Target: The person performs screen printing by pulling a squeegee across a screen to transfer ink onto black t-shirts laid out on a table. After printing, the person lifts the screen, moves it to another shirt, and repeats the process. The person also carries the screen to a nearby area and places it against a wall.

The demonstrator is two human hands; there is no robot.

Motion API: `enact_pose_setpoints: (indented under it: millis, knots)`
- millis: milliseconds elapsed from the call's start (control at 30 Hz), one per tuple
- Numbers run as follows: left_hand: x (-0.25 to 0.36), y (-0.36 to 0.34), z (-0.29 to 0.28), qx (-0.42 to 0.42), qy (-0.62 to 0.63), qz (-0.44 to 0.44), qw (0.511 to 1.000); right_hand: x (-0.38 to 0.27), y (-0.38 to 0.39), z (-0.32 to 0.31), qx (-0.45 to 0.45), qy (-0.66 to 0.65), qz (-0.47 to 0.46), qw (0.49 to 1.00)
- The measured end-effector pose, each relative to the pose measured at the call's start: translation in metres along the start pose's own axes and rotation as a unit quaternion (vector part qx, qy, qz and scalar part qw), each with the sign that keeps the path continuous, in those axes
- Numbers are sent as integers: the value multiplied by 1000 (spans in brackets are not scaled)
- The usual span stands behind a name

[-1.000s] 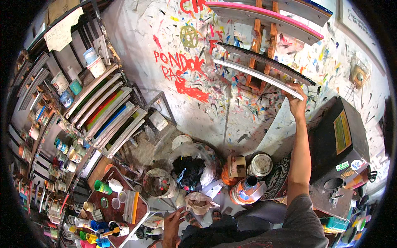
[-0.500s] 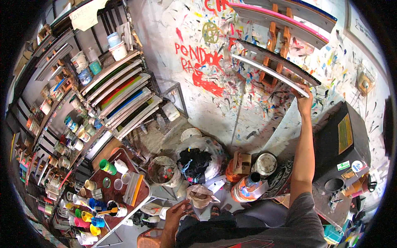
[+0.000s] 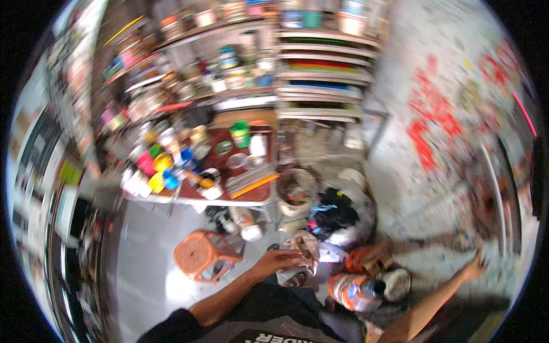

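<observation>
My left hand (image 3: 280, 260) reaches in from the lower left over the floor. Its fingers are stretched out with nothing in them, close to a crumpled brown bag (image 3: 307, 247). Far to the right, my right hand (image 3: 474, 266) is held out at the end of an extended arm, near the paint-marked wall. It is blurred, but its fingers look apart and nothing shows in them. Above and beyond it, a long white-edged board (image 3: 496, 194) hangs on the wall rack, apart from the hand.
A red-brown table (image 3: 220, 137) bears paint pots and an orange-edged squeegee (image 3: 254, 186). An orange stool (image 3: 197, 254) stands before it. Framed screens (image 3: 326, 83) fill a rack at the back. A bucket (image 3: 297, 203), a bag of black cloth (image 3: 337, 214) and an orange container (image 3: 349, 290) crowd the floor.
My view has swung left, bringing the table and stool toward the middle. My right hand has let go of the white-edged board and come down from it. My left arm reaches further across.
</observation>
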State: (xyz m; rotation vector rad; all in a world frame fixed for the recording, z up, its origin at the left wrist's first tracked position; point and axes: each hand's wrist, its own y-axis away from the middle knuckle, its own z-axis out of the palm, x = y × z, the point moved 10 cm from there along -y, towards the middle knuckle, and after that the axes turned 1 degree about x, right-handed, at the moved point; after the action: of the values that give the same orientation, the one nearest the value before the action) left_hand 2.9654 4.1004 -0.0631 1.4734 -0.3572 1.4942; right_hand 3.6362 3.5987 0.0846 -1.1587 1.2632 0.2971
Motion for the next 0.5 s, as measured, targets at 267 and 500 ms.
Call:
enact_pose_setpoints:
  millis: [267,500]
  knots:
    - [-33,39,-30,81,67,35,994,93,402,132,-359,216,-26,908]
    - [-39,144,-84,219,128,53,966,53,771,73,-838,118,-18,533]
